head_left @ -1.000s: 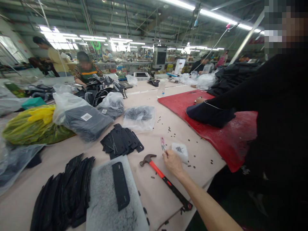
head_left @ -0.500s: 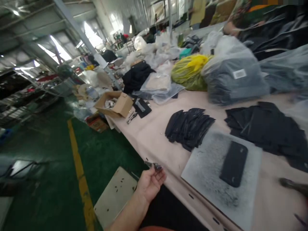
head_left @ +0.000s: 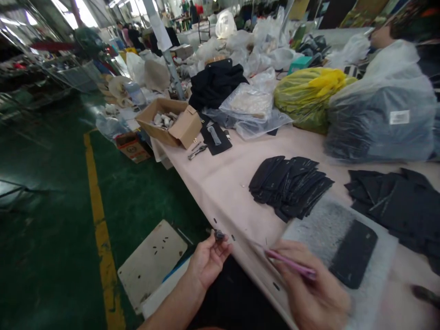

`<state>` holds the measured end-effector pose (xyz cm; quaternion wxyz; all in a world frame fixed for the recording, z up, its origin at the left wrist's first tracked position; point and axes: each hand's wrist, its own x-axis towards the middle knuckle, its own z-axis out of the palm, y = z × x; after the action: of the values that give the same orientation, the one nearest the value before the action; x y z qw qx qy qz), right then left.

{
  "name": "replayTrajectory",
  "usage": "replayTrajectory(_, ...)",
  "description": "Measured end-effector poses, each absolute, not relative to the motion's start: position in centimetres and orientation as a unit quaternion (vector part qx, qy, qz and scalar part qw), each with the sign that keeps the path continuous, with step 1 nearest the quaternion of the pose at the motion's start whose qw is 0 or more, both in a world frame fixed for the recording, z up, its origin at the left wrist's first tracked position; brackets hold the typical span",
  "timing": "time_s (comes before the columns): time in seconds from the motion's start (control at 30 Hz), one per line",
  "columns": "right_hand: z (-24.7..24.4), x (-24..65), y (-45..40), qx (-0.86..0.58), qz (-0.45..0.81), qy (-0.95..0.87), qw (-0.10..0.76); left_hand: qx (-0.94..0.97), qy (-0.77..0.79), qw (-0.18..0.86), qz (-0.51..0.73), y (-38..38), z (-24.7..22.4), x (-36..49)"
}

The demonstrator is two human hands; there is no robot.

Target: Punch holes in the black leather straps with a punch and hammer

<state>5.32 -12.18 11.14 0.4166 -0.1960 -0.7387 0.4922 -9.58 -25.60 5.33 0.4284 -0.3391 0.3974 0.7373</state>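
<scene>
My left hand (head_left: 208, 261) is palm up beyond the table's front edge, thumb and fingertips closed on a small dark metal piece (head_left: 219, 235); its exact kind is unclear. My right hand (head_left: 309, 284), slightly blurred, grips a slim pink pen-like tool (head_left: 292, 264) whose thin tip points left toward my left hand. Below and beside the right hand lies a grey board (head_left: 318, 227) with dark smudges. On that board rests a black rounded-corner fabric panel (head_left: 355, 254). Fanned-out black panels (head_left: 288, 185) are stacked just behind the board.
More black pieces (head_left: 398, 201) lie to the right. Farther back are a filled clear bag (head_left: 381, 119), a yellow bag (head_left: 305, 98) and an open cardboard box (head_left: 185, 126). Pliers-like tools (head_left: 197, 151) lie near the box. A pale board (head_left: 153, 263) sits low, left of the table.
My right hand has come into view from the right with the pink tool, over the grey board's front edge. My left hand still holds the small piece. The view has shifted.
</scene>
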Motion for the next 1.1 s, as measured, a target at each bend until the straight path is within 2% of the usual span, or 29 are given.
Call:
replayTrajectory(0.13,8.7,1.4,-16.3,-0.115,0.535,-0.768,0.333,-0.288,0.399,0.441,0.750,-26.5,5.2,-10.3)
replayTrajectory(0.63,6.7,-2.9,-17.1,-0.140,0.469,-0.829,0.270,-0.279,0.352,0.432,0.782,-27.6,4.2,-13.0)
replayTrajectory(0.77,6.3,-3.4,-17.0,-0.132,0.453,-0.850,0.235,-0.259,0.362,0.408,0.797,-27.6,3.8,-13.3)
replayTrajectory(1.1,4.7,-4.0,-17.4,-0.100,0.483,-0.841,0.223,-0.263,0.371,0.331,0.827,-27.8,3.4,-12.8)
